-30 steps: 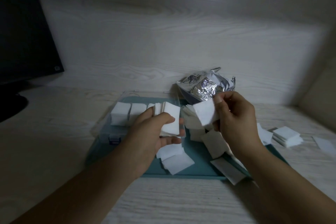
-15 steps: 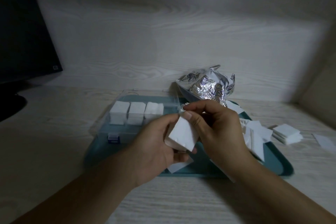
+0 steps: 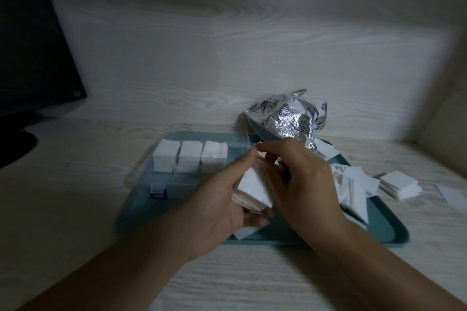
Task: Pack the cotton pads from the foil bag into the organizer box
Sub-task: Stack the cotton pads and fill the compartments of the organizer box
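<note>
My left hand (image 3: 222, 199) grips a stack of white cotton pads (image 3: 254, 190) above the teal tray (image 3: 394, 232). My right hand (image 3: 303, 179) meets it from the right, its fingers curled onto the stack's top edge. Behind the hands, the clear organizer box (image 3: 192, 156) stands on the tray with three compartments filled with pads. The crumpled foil bag (image 3: 290, 118) lies at the tray's back edge. Loose pads (image 3: 353, 189) are scattered on the tray's right side.
A small stack of pads (image 3: 398, 183) and a single pad (image 3: 452, 194) lie on the wooden desk right of the tray. A dark monitor (image 3: 32, 58) stands at the far left. A wooden wall closes the back.
The right hand brought a single pad over to the left hand's stack. Both hands drew back toward me, away from the box, and now hold the stack together.
</note>
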